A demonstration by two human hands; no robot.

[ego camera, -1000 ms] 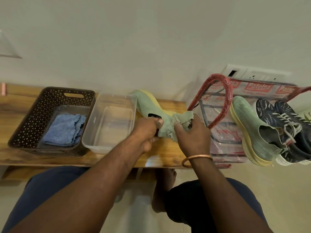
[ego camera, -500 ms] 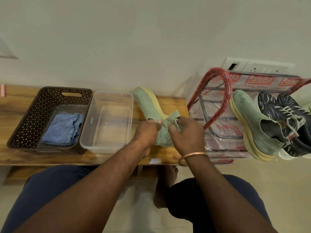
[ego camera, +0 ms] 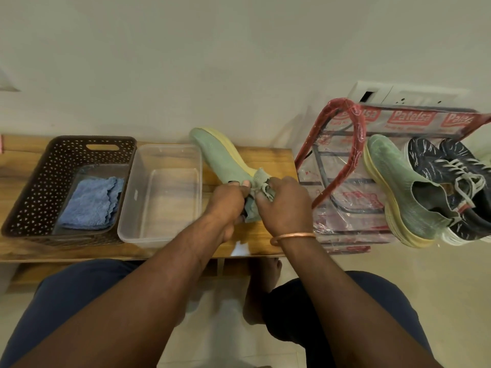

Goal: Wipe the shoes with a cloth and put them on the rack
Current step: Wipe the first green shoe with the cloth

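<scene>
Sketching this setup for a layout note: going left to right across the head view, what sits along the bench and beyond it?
From the left: brown basket, clear tub, held green shoe, red rack, racked green shoe, dark sneakers.

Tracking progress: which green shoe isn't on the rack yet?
The green shoe over the bench, gripped by the left hand, the right hand holding a cloth to it; the other green shoe sits on the rack.

Tub (ego camera: 164, 147) left, rack (ego camera: 357, 144) right of shoe (ego camera: 220, 158)
</scene>
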